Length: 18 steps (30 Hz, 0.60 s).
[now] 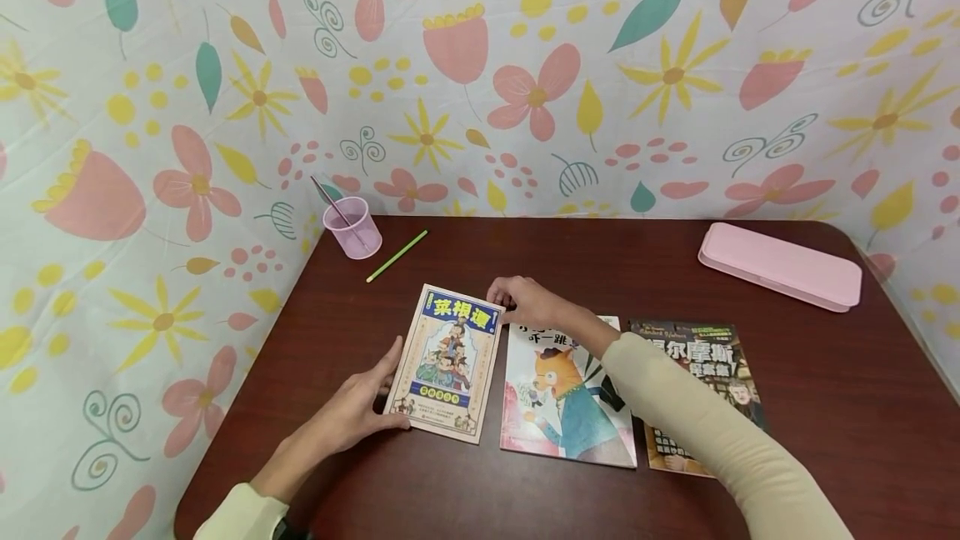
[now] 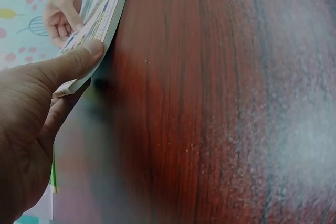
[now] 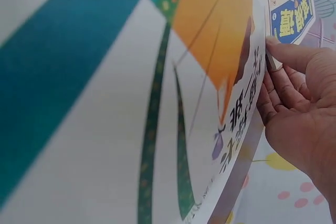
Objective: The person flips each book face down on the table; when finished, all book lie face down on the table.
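Pinching the comic book (image 1: 448,362) at opposite corners, the left hand (image 1: 358,407) and right hand (image 1: 527,302) grip it, the fox book (image 1: 564,394) just beside the right hand.

My left hand at the edge of a thin paperback

My left hand (image 2: 31,129) fills the lower left of the view, thumb stretched along the near edge of the thin paperback book with a pale, colourfully printed cover (image 2: 102,11), the thumb tip pressed on that edge and my other fingers tucked under it. The book lies on the dark reddish-brown wooden table (image 2: 220,108), whose grain runs up the frame. At the book's far end my right hand (image 2: 60,9) touches it, fingers curled. Behind shows 1 patch of pale flowered cloth (image 2: 18,30).
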Tool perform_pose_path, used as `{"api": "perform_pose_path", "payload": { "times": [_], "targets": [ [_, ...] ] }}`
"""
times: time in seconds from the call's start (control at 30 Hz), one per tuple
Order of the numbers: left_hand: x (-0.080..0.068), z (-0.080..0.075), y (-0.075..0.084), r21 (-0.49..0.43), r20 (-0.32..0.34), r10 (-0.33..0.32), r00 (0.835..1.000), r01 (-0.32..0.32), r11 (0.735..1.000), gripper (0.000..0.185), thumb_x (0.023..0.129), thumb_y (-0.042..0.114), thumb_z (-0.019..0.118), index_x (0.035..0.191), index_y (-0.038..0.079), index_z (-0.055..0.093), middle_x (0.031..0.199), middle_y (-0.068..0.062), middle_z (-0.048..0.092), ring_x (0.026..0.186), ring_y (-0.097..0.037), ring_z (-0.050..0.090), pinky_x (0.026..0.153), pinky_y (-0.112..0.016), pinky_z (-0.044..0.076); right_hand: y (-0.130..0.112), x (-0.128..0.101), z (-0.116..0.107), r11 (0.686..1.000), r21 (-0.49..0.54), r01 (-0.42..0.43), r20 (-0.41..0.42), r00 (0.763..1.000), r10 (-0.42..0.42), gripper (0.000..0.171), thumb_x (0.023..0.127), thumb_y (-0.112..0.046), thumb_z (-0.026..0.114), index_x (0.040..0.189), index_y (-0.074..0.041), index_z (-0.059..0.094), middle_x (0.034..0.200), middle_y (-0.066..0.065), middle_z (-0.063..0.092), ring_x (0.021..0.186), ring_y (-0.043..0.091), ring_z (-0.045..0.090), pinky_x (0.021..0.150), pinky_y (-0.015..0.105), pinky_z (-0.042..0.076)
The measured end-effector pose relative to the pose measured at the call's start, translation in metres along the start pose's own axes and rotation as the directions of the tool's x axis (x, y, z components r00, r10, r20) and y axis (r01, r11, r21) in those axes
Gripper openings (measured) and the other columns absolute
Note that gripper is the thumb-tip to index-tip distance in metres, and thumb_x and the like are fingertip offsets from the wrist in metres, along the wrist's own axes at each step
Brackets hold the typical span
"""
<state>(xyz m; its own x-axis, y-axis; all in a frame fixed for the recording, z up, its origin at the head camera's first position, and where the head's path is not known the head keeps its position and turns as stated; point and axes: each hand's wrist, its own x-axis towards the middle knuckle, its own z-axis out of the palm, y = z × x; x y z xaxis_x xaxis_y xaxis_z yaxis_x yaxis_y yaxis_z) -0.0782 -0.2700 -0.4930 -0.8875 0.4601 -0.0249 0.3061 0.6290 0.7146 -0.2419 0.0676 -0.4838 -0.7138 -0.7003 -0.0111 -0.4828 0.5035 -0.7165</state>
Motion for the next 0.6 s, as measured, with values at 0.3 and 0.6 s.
{"api": "perform_pose_path", "payload": {
  "times": [0.3,0.6],
  "targets": [
    [-0.003,-0.011,-0.001,0.051,-0.099,0.123,0.987,-0.118,0.992,0.106,0.085,0.008,0.091,0.167,-0.001,0.025,0.139,-0.009,0.07,0.106,-0.01,0.072,0.089,-0.03,0.059,-0.002,0.003,-0.009,0.998,0.058,0.001,-0.059,0.998,0.002,0.019,0.097,0.004,0.074,0.112,-0.003,0.065,0.102,0.006,0.067,0.093,0.02,0.061,0.084,0.035,0.054],
    [-0.006,-0.022,-0.001,0.062,-0.205,0.203,0.958,-0.194,0.979,0.074,0.087,0.002,0.088,0.153,0.005,0.055,0.118,0.0,0.079,0.101,-0.011,0.074,0.072,-0.023,0.059,-0.011,0.004,-0.023,0.993,0.111,0.027,-0.115,0.993,-0.014,0.015,0.098,0.004,0.073,0.108,-0.003,0.065,0.102,0.008,0.068,0.097,0.024,0.064,0.087,0.039,0.056]
  ]
}}
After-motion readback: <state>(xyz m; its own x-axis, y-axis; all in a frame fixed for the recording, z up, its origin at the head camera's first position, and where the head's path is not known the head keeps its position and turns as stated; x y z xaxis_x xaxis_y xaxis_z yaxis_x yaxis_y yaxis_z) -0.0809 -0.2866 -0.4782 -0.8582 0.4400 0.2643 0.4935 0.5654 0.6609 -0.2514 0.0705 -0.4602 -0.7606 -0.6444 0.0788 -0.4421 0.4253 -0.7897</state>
